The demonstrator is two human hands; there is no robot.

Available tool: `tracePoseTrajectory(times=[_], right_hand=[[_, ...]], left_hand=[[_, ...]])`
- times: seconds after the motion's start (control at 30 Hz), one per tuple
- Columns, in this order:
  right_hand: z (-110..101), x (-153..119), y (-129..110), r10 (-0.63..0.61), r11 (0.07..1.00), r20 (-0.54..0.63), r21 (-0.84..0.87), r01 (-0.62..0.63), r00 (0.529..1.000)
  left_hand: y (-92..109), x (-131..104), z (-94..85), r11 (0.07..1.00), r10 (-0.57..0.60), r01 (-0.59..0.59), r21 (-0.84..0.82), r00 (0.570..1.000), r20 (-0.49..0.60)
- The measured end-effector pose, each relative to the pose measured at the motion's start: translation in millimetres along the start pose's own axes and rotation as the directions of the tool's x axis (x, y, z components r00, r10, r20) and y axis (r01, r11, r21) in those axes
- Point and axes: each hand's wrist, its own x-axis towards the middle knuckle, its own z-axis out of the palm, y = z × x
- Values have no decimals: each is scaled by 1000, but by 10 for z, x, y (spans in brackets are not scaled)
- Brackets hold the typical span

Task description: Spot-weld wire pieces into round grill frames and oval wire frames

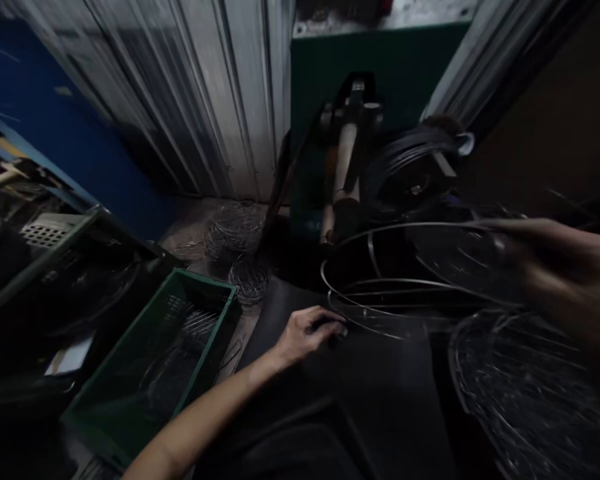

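Note:
My left hand (310, 331) is bent over a dark sheet on my lap (380, 387). Its thumb and forefinger come together close to the left end of a thin wire hoop (360, 235); whether they pinch anything is hidden. On the right, my right hand (555, 267) is smeared by motion and closed around the right side of the hoop. Further curved wires (405, 283) run just below it, and I cannot tell if they belong to the same piece. A round mass of shiny wire pieces (530, 393) lies below my right hand.
A green crate (207, 360) with wire pieces stands at lower left. Tangled wire bundles (235, 233) lie on the floor beyond it. Ahead is a green machine (310, 87) with a hammer-like wooden handle (347, 157) and a wire coil (415, 150). Corrugated metal wall (240, 87) stands behind.

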Motion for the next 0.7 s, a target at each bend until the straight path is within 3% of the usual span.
tracePoseTrajectory(times=[0.07, 0.13, 0.23, 0.33, 0.4, 0.47, 0.57, 0.63, 0.7], right_hand=[[240, 404, -200, -221, 974, 15, 44, 220, 975], [367, 737, -373, -352, 936, -24, 4, 352, 936], [410, 1030, -578, -382, 915, -39, -158, 372, 923], [400, 1044, -711, -353, 882, -102, -367, 295, 930], [419, 898, -754, -354, 840, -167, -490, 234, 920], [481, 622, -783, -443, 785, -213, -562, 261, 871], [639, 8, -866, -646, 717, -176, -474, 511, 743], [737, -423, -948, -634, 763, -53, -206, 613, 771], [762, -740, -986, -551, 833, 40, 82, 547, 834]], left_hand=[[21, -87, -10, 999, 3, -3, -38, 1000, 2], [37, -148, -34, 997, -19, 18, -77, 1000, -17], [97, -127, -73, 972, -118, 109, -207, 992, -32], [230, 11, -76, 849, -221, 170, -500, 974, -44], [346, 127, -48, 682, -234, 139, -718, 972, -34], [449, 231, 1, 499, -206, 100, -861, 979, -5], [491, 332, 98, 315, -168, 60, -947, 986, 7], [415, 367, 148, 229, -183, 66, -971, 983, 23], [267, 388, 149, 185, -214, 101, -977, 975, 60]])
